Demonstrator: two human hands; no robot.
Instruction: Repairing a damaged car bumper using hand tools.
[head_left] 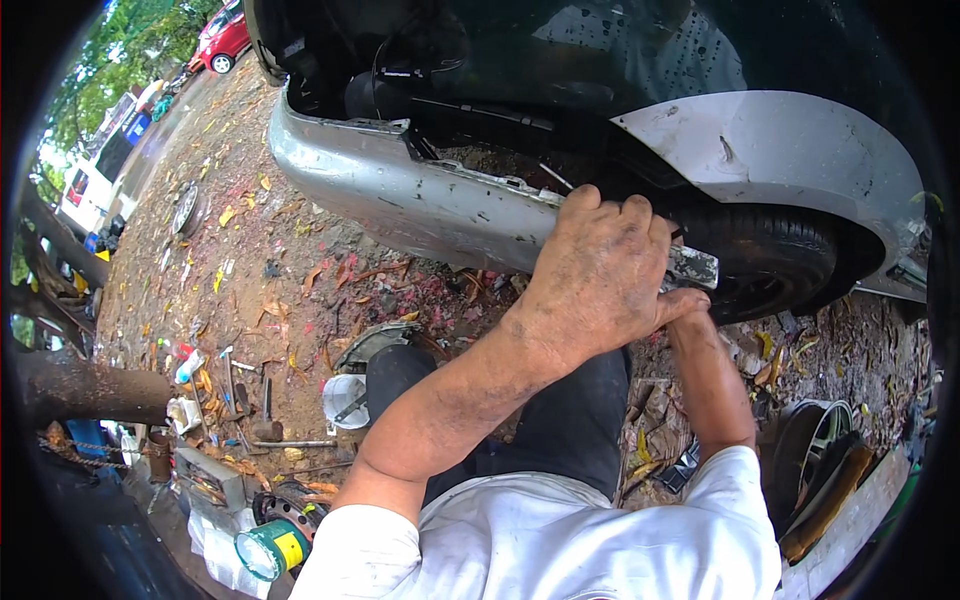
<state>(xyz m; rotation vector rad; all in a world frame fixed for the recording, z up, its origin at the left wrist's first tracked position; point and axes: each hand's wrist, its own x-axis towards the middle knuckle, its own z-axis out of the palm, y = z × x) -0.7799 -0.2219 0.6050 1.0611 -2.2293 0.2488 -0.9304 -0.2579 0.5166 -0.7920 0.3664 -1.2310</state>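
Observation:
A silver car bumper (400,190) curves across the upper middle, its upper edge apart from the dark car body. Over its right end my left hand (595,265) is closed, fingers curled over the edge and thumb stretched to the right. The scuffed bumper end (695,268) sticks out past the knuckles. A thin light rod (556,177) shows just beyond my left fingers; I cannot tell whether I hold it. My right hand (688,303) is nearly all hidden behind the left thumb and the bumper end, its fingers out of sight.
A black tyre (770,255) sits under the silver wheel arch (780,140) at the right. Leaves litter the dirt ground. At the left lie a hammer (267,410), a white tub (345,400) and a green can (268,550). A loose wheel (815,440) lies at the lower right.

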